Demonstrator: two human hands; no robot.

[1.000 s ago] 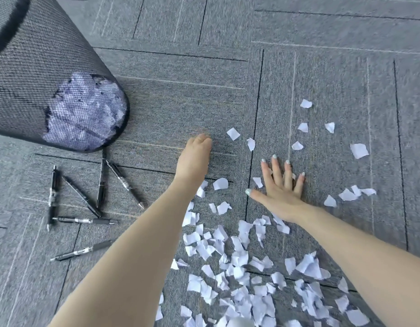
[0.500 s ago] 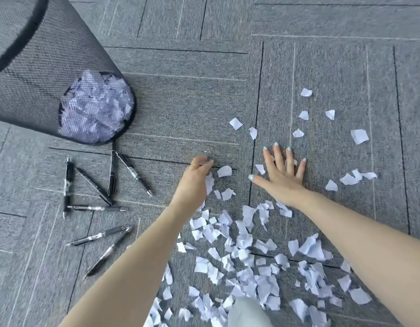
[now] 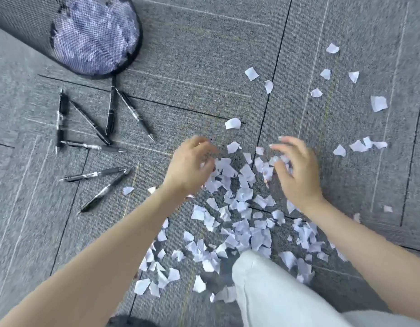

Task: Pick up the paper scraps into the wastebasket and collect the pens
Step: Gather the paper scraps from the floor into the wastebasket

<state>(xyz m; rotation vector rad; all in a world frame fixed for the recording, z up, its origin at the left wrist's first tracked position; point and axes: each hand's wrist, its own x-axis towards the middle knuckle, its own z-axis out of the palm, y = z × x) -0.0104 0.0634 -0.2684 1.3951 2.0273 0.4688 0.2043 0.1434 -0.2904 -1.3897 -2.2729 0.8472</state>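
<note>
Scrap-gathering is under way — left hand and right hand, fingers curled, rake paper scraps together well clear of the wastebasket — next, a scoop and carry there.

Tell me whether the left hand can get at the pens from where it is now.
Probably yes. The pens lie in the open on the carpet to the left of the left hand, with nothing between them; that hand is busy raking paper scraps though.
</note>
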